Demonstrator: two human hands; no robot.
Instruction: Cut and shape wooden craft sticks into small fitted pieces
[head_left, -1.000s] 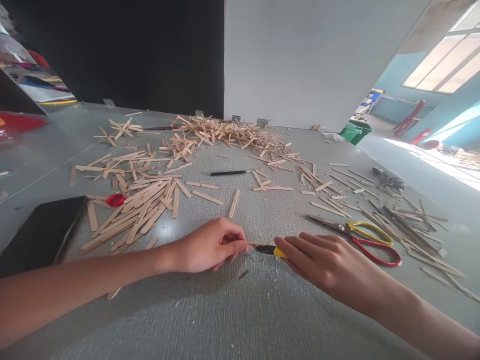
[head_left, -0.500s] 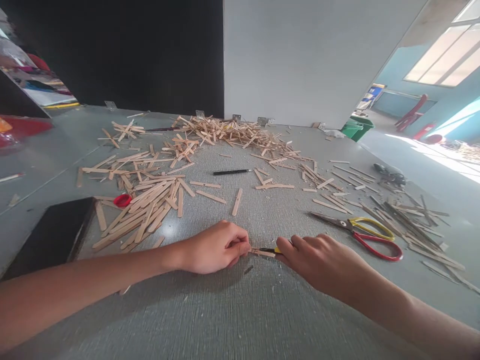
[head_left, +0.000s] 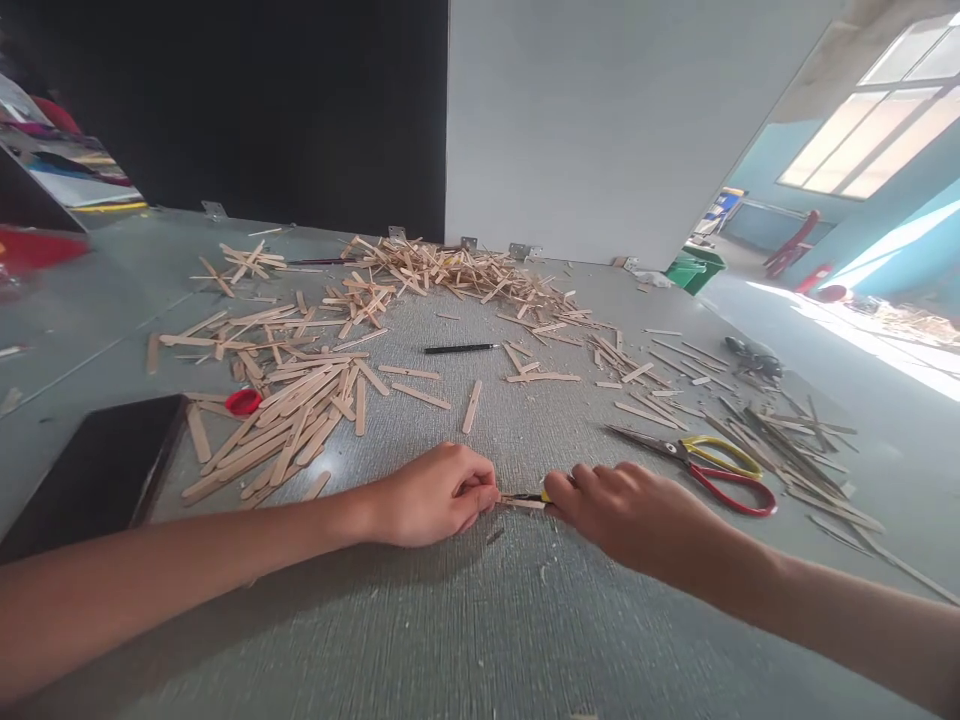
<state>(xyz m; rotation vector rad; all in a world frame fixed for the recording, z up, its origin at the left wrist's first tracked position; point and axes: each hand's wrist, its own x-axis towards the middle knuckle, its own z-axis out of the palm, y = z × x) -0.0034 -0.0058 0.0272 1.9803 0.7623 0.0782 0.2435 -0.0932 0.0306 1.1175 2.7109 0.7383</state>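
My left hand [head_left: 439,497] is closed, its thumb and fingers pinching one end of a wooden craft stick [head_left: 527,504] low over the table. My right hand [head_left: 626,515] is wrapped round a yellow-handled utility knife [head_left: 545,491], most of which the fingers hide. Its dark blade lies along the stick, pointing toward my left fingertips. Just below the stick, a small dark sliver [head_left: 495,537] rests on the table. Beyond my hands are a single craft stick [head_left: 472,406] and a black pen [head_left: 460,348].
Craft sticks [head_left: 292,425] lie heaped at left, with a larger pile [head_left: 450,268] at the back. Scissors [head_left: 694,460] with red and yellow handles lie right of my right hand, near thin wood strips [head_left: 806,460]. A black flat slab [head_left: 94,465] and a red ring [head_left: 243,402] are at left.
My right hand has shifted slightly left with the knife, closer to my left hand. The left hand keeps its pinch on the craft stick. The view has turned a little.
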